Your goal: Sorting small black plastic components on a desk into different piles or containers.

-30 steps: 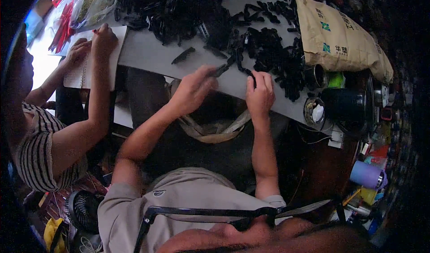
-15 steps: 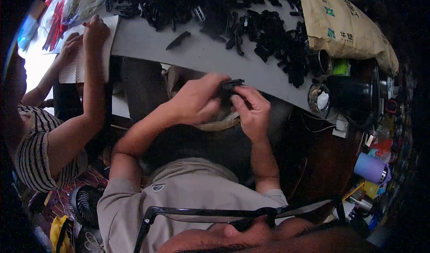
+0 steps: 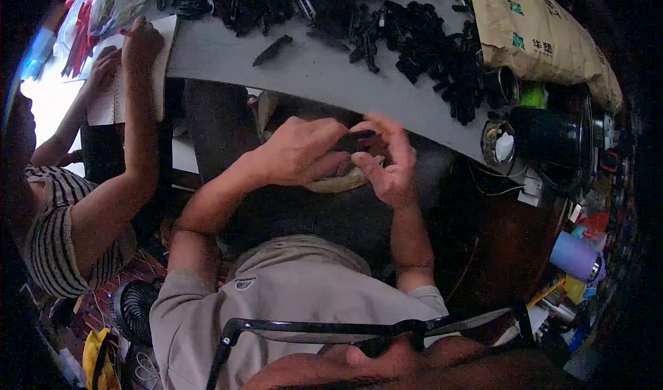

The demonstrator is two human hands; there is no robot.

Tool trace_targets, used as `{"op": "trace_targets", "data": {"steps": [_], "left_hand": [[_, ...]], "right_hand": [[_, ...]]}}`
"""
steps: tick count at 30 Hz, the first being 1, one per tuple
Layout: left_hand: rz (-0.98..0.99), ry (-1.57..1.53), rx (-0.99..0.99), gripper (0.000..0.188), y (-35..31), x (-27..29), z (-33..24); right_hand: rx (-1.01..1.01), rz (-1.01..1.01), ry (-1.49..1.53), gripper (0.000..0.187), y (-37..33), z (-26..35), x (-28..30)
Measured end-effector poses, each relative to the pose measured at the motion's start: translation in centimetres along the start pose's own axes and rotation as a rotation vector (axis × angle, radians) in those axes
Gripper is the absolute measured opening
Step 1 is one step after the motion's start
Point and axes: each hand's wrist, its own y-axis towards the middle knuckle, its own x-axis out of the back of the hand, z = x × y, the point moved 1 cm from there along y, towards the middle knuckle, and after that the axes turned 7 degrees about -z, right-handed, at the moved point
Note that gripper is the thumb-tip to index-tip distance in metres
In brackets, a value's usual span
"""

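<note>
A small, dark black plastic part [image 3: 358, 139] is up off the table, between my two hands. My left hand [image 3: 302, 152] is closed on its left end, the fingers curled and the knuckles up. Around its right end my right hand [image 3: 392, 161] curves, thumb low and fingers high. Those fingers are smeared by motion, so whether they grip the part is unclear. Beyond my hands, a single longer black piece [image 3: 273, 50] lies apart on the grey table [image 3: 228, 62]. Heaps of similar black parts [image 3: 414, 38] cover the table's far side.
At left a person in a striped sleeve [image 3: 52, 252] holds a red pen over a notebook [image 3: 103, 107]. A tan sack [image 3: 545, 38] lies far right, near an open tin [image 3: 501, 86] and a round container [image 3: 497, 145]. A small fan [image 3: 132, 310] stands low left.
My right hand's fingers have spread and lifted from their pinch, and they blur. The black part has tilted slightly and sits a little lower. My left hand keeps its hold.
</note>
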Motion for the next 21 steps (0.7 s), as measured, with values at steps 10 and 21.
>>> {"op": "trace_targets", "data": {"steps": [10,21], "left_hand": [[0.064,-0.156,0.018,0.028,1.0,-0.5,1.0],[0.115,0.312,0.074,0.035,1.1,0.9,1.4]], "right_hand": [[0.096,0.267,-0.236,0.031,0.3,-3.4,1.9],[-0.017,0.291,-0.239,0.02,1.3,-5.0,1.2]]}}
